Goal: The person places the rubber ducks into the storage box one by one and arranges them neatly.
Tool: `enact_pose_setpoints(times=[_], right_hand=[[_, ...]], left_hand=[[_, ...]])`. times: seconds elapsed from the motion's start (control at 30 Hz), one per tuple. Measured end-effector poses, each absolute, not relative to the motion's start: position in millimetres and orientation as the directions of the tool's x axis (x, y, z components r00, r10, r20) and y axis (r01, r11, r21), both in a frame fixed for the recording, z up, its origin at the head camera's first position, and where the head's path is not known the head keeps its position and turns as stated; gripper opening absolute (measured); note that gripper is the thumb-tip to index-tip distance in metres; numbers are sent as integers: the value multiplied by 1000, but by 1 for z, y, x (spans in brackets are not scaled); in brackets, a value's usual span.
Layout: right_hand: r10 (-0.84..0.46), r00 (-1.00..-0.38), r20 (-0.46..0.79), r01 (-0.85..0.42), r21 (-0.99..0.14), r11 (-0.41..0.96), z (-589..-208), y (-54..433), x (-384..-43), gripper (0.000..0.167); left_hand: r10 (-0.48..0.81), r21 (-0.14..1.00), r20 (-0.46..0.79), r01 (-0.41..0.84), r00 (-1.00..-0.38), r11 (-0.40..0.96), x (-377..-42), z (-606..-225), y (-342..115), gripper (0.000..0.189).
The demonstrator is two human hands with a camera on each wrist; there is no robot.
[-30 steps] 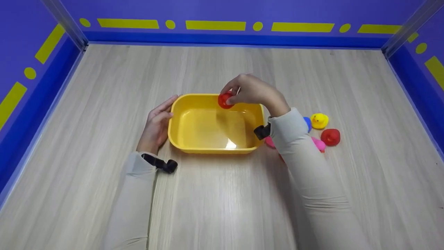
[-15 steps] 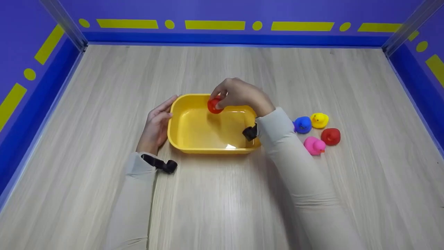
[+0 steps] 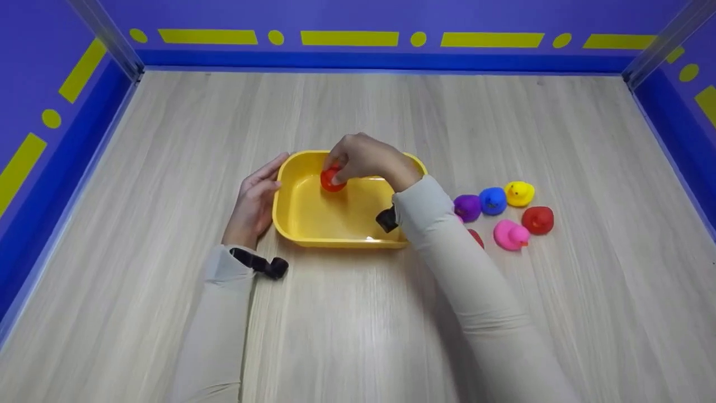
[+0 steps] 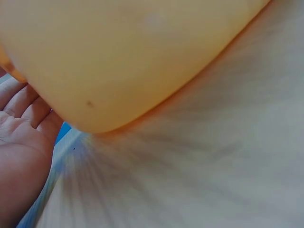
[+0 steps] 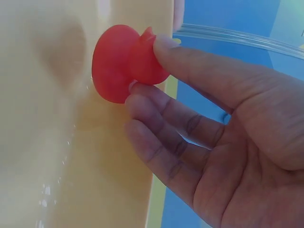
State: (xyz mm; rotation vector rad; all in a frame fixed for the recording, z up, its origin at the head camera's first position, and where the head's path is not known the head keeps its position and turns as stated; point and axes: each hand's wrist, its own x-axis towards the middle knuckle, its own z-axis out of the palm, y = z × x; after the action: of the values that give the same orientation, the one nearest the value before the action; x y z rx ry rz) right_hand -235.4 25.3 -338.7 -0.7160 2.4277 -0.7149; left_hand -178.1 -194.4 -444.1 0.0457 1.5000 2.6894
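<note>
Near edge: two pale sleeves (image 3: 475,285), a black wrist mount (image 3: 274,268) on the left one. Left hand (image 3: 253,204) rests against the tub's left side, fingers fairly straight. Right hand (image 3: 366,157) pinches a red duck (image 3: 331,180) between thumb and fingertips, inside the yellow tub (image 3: 330,224); can't tell if it touches the bottom. Progress: one duck within the tub walls, in fingers, looks not yet let go. Outside, on the right: purple duck (image 3: 467,208), blue duck (image 3: 493,201), yellow duck (image 3: 519,193), pink duck (image 3: 511,235), another red duck (image 3: 538,220), plus a red thing (image 3: 476,238) mostly behind the sleeve. Surface: light wood-grain table (image 3: 335,330). Beyond: blue-purple walls (image 3: 358,14) with yellow bars and dots, metal corner posts (image 3: 106,36).
</note>
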Motion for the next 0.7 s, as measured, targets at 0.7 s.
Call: enact_pose_setpoints(times=[0.7], right_hand=[[-623, -690, -368, -380, -548, 745, -352, -2, -237, 31]], left_hand=[[93, 846, -2, -51, -996, -530, -178, -445, -195, 59]])
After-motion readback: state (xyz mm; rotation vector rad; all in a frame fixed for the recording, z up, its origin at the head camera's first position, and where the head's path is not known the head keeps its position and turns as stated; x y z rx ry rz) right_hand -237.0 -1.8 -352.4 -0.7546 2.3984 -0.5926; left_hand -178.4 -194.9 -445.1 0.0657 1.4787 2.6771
